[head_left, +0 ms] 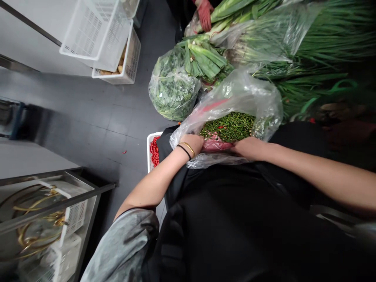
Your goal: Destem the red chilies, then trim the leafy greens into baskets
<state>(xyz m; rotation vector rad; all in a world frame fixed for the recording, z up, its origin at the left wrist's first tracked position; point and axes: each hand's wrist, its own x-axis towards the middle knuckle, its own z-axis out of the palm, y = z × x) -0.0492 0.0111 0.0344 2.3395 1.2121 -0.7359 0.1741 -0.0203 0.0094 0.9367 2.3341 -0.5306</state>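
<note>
A clear bag (249, 88) of thin green stems (235, 127) sits by the person's lap. The left hand (193, 144) has its fingers clamped on the near edge. The right hand (248, 148) touches it too; its fingers are tucked away, so nobody can tell. Nearby is a white basket (149, 156).

The floor (100, 113) is grey tile — pale panelling (35, 47) and a metal rack (96, 192) alongside.

Green stems (235, 129), red chillies (154, 152), grey sleeve (123, 243)
</note>
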